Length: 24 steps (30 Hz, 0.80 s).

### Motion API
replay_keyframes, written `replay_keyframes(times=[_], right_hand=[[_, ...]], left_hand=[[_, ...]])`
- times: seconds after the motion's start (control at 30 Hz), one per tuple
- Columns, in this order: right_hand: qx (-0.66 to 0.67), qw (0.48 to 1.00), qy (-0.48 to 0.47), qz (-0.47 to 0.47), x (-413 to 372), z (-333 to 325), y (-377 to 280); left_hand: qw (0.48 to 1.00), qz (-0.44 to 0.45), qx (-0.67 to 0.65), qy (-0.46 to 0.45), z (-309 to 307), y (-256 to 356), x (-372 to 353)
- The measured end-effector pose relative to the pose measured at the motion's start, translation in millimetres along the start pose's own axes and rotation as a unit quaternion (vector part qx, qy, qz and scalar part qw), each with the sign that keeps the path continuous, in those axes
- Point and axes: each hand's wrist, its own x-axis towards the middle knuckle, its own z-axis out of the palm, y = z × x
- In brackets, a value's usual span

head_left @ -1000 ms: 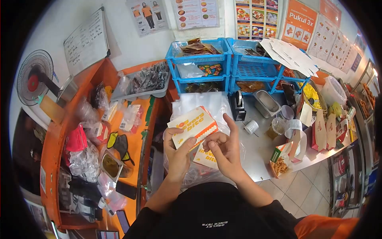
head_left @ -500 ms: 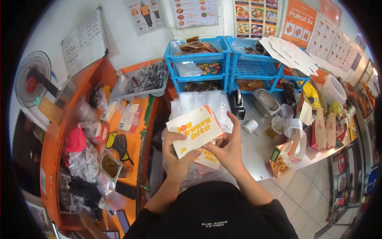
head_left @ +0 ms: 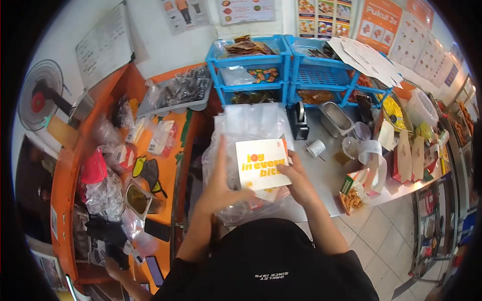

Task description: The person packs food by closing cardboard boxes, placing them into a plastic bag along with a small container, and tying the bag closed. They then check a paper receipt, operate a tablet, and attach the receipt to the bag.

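A white food box (head_left: 258,173) with yellow "joy in every bite" lettering is in front of my chest, over a stack of clear plastic bags (head_left: 248,119). My right hand (head_left: 300,183) grips its right side, thumb across the front face. My left hand (head_left: 217,189) is spread beside the left edge, fingers pointing up. Its thumb lies near the box's lower left corner; whether it touches is hard to tell. Part of a second printed piece (head_left: 267,194) shows below the box, mostly hidden behind it.
Blue stacked baskets (head_left: 251,62) with packets stand behind the bags. A black tape dispenser (head_left: 300,121), metal pan (head_left: 336,119) and white cup (head_left: 316,148) sit right of them. Farther right is a carton of fried food (head_left: 353,196). Another person's hand (head_left: 114,268) appears lower left.
My left hand has let go of the box and spread open to its left. The box has turned more upright and moved slightly right, staying in my right hand.
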Motion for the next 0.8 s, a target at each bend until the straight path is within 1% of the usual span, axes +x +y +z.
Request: replay_keyframes(times=[0.03, 0.07, 0.1, 0.13, 0.17, 0.2, 0.23, 0.27, 0.33, 0.37, 0.4, 0.47, 0.5, 0.53, 0.6, 0.63, 0.67, 0.7, 0.73, 0.77, 0.8], right_hand=[[-0.046, 0.999, 0.027, 0.001, 2, -8, 13], [-0.109, 0.993, 0.04, -0.012, 4, -17, 29], [-0.253, 0.966, 0.053, -0.014, 2, -27, 36], [-0.388, 0.921, 0.047, -0.014, 3, -28, 45], [-0.383, 0.923, 0.024, -0.013, 4, -24, 50], [-0.532, 0.846, 0.031, -0.034, 6, -26, 50], [-0.668, 0.74, 0.053, -0.054, 5, -31, 47], [-0.671, 0.737, 0.063, -0.047, 2, -35, 45], [-0.6, 0.797, 0.055, -0.042, 6, -35, 50], [-0.616, 0.779, 0.059, -0.106, 11, -41, 62], [-0.613, 0.781, 0.049, -0.111, 18, -38, 63], [-0.52, 0.836, 0.115, -0.131, 28, -37, 62], [-0.507, 0.841, 0.117, -0.149, 36, -42, 69], [-0.509, 0.839, 0.119, -0.149, 42, -46, 76], [-0.421, 0.898, 0.104, -0.082, 49, -45, 79], [-0.415, 0.896, 0.116, -0.109, 48, -46, 82], [-0.417, 0.894, 0.122, -0.109, 47, -44, 78], [-0.388, 0.909, 0.131, -0.079, 46, -41, 73], [-0.359, 0.922, 0.138, -0.051, 47, -41, 68], [-0.352, 0.928, 0.108, -0.056, 54, -47, 76], [-0.353, 0.928, 0.107, -0.056, 61, -52, 84]], left_hand=[[0.996, -0.046, 0.073, 0.02, -8, -3, 0], [0.988, -0.049, 0.145, 0.022, -16, -12, -2], [0.984, -0.059, 0.164, -0.019, -17, -26, -3], [0.976, -0.076, 0.196, -0.048, -24, -40, -9], [0.97, -0.08, 0.219, -0.066, -22, -51, -19], [0.964, -0.08, 0.238, -0.084, -15, -53, -20], [0.931, -0.03, 0.344, -0.12, -12, -49, -25], [0.934, -0.026, 0.334, -0.127, -5, -50, -25], [0.918, -0.11, 0.364, -0.113, -1, -51, -26], [0.937, -0.132, 0.316, -0.074, 4, -51, -25], [0.934, -0.135, 0.323, -0.066, 9, -52, -24], [0.959, -0.142, 0.245, -0.015, 24, -60, -24], [0.97, -0.139, 0.199, -0.024, 29, -78, -23], [0.971, -0.137, 0.196, -0.025, 35, -93, -27], [0.966, -0.077, 0.249, 0.006, 45, -100, -26], [0.967, -0.073, 0.245, 0.002, 46, -103, -26], [0.977, -0.116, 0.179, 0.022, 45, -99, -24], [0.98, -0.16, 0.113, 0.043, 45, -96, -24], [0.98, -0.16, 0.11, 0.043, 48, -98, -24], [0.976, -0.186, 0.101, 0.048, 50, -103, -23], [0.972, -0.211, 0.094, 0.054, 51, -108, -23]])
